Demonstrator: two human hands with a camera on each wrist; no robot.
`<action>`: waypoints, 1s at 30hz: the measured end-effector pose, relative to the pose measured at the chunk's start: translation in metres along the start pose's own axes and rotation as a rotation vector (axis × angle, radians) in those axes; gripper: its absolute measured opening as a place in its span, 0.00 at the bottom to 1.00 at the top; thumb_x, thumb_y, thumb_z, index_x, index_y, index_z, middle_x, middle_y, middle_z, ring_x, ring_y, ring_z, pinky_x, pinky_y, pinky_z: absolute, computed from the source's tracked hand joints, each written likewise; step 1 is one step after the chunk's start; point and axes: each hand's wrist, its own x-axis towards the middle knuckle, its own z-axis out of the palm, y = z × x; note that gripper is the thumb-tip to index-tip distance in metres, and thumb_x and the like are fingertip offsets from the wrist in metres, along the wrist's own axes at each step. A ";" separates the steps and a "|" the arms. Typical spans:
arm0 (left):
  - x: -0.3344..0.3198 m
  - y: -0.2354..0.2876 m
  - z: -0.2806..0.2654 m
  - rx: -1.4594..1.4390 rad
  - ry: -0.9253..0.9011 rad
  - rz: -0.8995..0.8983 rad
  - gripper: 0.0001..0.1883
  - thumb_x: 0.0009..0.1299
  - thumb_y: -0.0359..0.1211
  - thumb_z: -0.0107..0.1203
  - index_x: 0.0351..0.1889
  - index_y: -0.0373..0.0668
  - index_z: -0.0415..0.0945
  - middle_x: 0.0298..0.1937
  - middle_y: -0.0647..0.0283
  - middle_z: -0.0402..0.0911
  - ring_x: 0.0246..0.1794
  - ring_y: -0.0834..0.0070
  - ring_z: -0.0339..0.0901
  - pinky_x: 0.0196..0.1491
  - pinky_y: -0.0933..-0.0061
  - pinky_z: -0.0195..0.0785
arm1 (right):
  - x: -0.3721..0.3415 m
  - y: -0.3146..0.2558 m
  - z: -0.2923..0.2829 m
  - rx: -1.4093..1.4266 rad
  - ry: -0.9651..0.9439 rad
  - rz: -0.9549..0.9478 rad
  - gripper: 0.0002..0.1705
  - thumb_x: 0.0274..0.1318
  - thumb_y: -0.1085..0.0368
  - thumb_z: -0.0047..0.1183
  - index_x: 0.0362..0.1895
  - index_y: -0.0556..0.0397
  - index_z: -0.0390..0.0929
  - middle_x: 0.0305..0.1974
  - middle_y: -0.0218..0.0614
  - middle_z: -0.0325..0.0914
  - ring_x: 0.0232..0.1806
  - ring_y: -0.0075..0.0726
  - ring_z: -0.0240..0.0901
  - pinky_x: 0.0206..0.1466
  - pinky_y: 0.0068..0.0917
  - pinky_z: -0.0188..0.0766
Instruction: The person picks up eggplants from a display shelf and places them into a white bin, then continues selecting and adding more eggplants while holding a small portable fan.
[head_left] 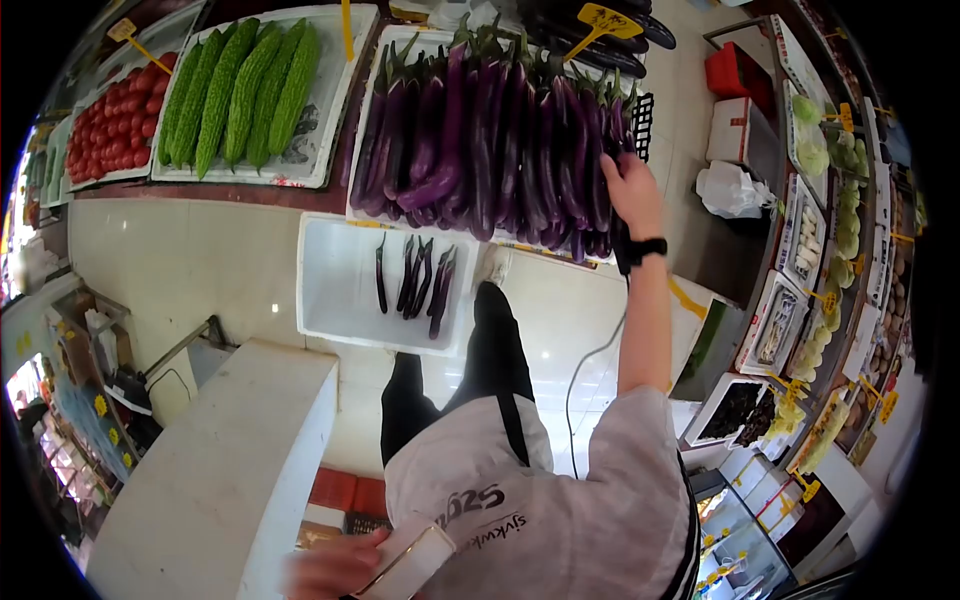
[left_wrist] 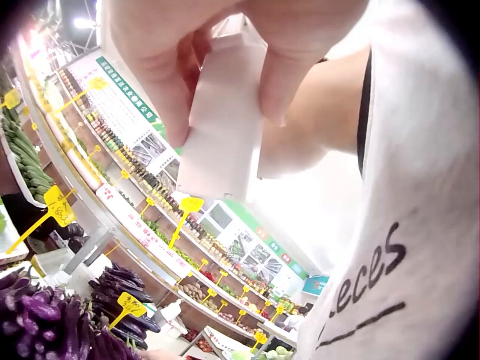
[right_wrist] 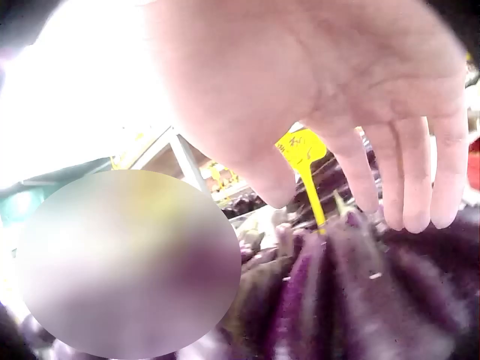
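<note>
Tiled floor (head_left: 550, 300), pale and glossy, is running beneath a produce shop; stocked shelves are curving down the right side of the frame.

Eggplants (head_left: 485, 150), many, long, purple: standing packed side by side at upper centre in a white foam tray (head_left: 352, 213), stems mostly pointing to the top of the frame, seemingly so that the row is staying neat and each stem is lying within reach.

Small eggplants (head_left: 440, 300), a few: lying loosely spaced in a white foam box (head_left: 330, 290) at centre, its raised walls likely keeping them from rolling out.

Bitter melons (head_left: 250, 90) and red tomatoes (head_left: 115, 125): sitting in separate trays at upper left, apparently sorted by kind.

Yellow price sign (head_left: 607, 21): rising above the produce on a stalk, presumably for easy reading.

Right hand (head_left: 635, 195), black band at the wrist: hovering at the row's right end, fingers extended and slightly parted, pinching nothing; firm contact cannot be told.

Left hand (head_left: 335, 567): pinching a flat white object (head_left: 418, 565) between thumb and fingers at lower centre, held near the shirt, away from the produce.
</note>
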 end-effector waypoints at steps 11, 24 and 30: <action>-0.015 0.015 0.005 -0.006 -0.032 0.043 0.35 0.51 0.22 0.72 0.53 0.45 0.63 0.44 0.56 0.68 0.48 0.49 0.73 0.53 0.36 0.73 | 0.036 -0.036 0.049 -0.190 -0.038 0.206 0.38 0.51 0.41 0.56 0.49 0.66 0.67 0.49 0.59 0.75 0.50 0.65 0.76 0.55 0.49 0.72; -0.033 -0.035 -0.061 -0.140 -0.361 0.431 0.22 0.62 0.24 0.64 0.48 0.36 0.61 0.39 0.41 0.74 0.41 0.40 0.80 0.45 0.34 0.76 | 0.109 -0.003 0.057 0.173 -0.385 0.215 0.32 0.31 0.45 0.64 0.34 0.64 0.84 0.39 0.53 0.82 0.42 0.49 0.80 0.45 0.36 0.73; -0.038 -0.031 -0.051 -0.140 -0.345 0.357 0.21 0.63 0.26 0.63 0.45 0.37 0.61 0.37 0.38 0.74 0.40 0.37 0.80 0.44 0.32 0.76 | 0.100 -0.044 0.040 0.110 -0.158 0.279 0.34 0.35 0.46 0.69 0.38 0.64 0.83 0.42 0.57 0.81 0.48 0.57 0.79 0.52 0.39 0.74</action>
